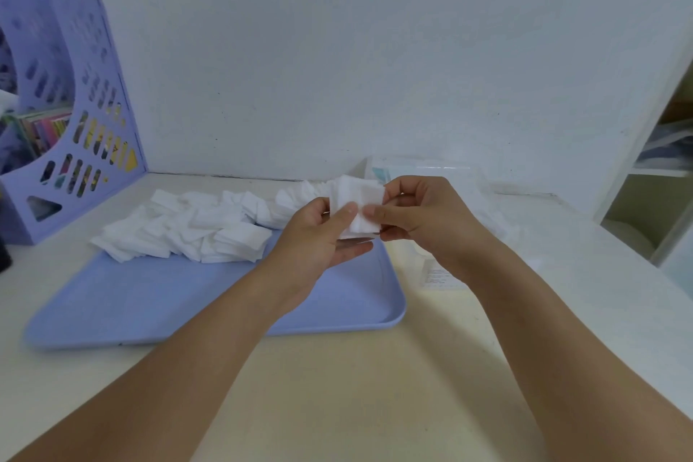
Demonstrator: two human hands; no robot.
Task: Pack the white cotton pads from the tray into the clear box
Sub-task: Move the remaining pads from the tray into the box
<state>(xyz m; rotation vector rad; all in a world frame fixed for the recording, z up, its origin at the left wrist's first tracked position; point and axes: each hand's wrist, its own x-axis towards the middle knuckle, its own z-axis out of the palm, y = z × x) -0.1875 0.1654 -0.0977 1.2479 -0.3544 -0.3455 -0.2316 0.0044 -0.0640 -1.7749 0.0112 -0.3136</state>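
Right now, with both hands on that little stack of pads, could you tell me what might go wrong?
1. The stack of pads is pinched only at its edges by the left hand and right hand; loose sheets may slip out.
2. The clear box sits behind the right hand, hard to see; a reach could knock it.

A home or office study desk: a purple file rack holding books stands against the wall left of the tray; white shelves far right.
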